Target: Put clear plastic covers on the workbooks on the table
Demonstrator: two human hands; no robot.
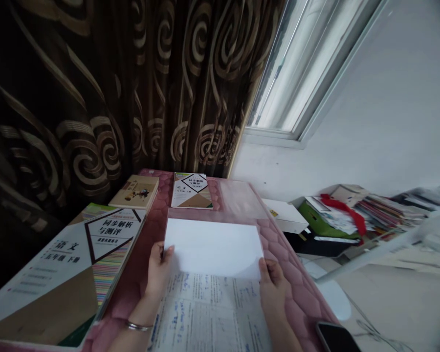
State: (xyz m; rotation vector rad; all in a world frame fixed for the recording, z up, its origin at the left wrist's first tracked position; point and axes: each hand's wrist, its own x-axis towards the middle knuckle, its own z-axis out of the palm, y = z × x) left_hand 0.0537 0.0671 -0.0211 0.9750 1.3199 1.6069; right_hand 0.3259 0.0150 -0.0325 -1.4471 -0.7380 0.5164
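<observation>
A blank white sheet of paper (212,244) is held by its two side edges, above the pink quilted table cover. My left hand (159,266), with a silver bangle on the wrist, pinches the left edge between thumb and fingers. At the right edge, my right hand (273,281) pinches in the same way. Below the blank sheet, and nearer to me, lies a printed worksheet (212,313) with blue handwriting. Where the two papers meet, I cannot tell whether they are joined.
Left of my hands lies a large workbook (73,269), with a tan book (135,190) behind it. A smaller workbook (192,190) lies at the back. A phone (337,337) sits at the lower right. Beyond the pink cover (297,293) are a white box (286,215) and piled papers (392,215).
</observation>
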